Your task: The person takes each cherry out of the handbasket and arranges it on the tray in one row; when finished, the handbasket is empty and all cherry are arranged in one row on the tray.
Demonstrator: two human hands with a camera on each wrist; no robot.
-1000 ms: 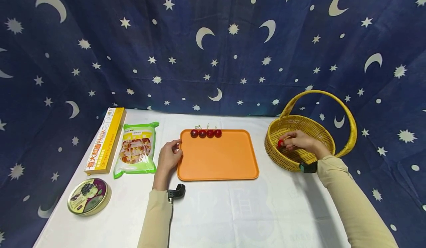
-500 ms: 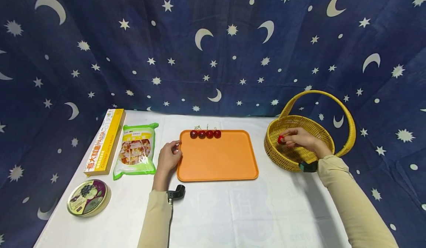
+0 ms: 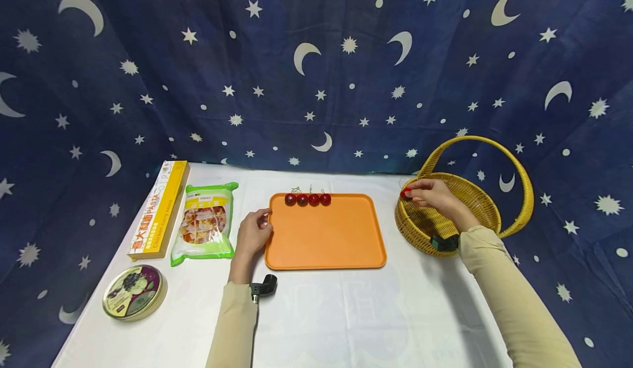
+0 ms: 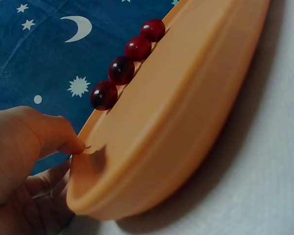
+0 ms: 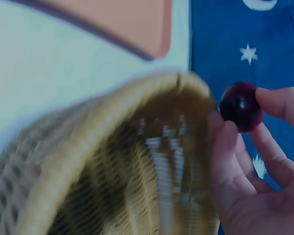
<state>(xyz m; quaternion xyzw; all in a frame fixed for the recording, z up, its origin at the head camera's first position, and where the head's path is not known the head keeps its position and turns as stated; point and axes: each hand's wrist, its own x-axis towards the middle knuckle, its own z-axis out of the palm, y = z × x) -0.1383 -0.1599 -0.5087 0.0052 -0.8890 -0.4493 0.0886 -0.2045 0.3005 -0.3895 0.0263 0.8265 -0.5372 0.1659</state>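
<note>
My left hand pinches the left rim of an orange tray, thumb over the edge and fingers curled outside it, as the left wrist view shows. Along the tray's far edge several dark red cherries sit in a row towards the left corner, their thin stems pointing away. My right hand holds a dark red cherry between thumb and fingertips. It is at the left rim of a yellow wicker basket with a tall arched handle. Part of the basket's inside is hidden under the right hand and wrist.
On the left stand a yellow pasta box, a green-edged food packet and a round tin. A dark blue curtain with moons and stars rises behind the white tabletop.
My right hand has lifted the cherry from inside the basket and moved it left and away, to the basket's left rim. The left hand keeps its grip on the tray.
</note>
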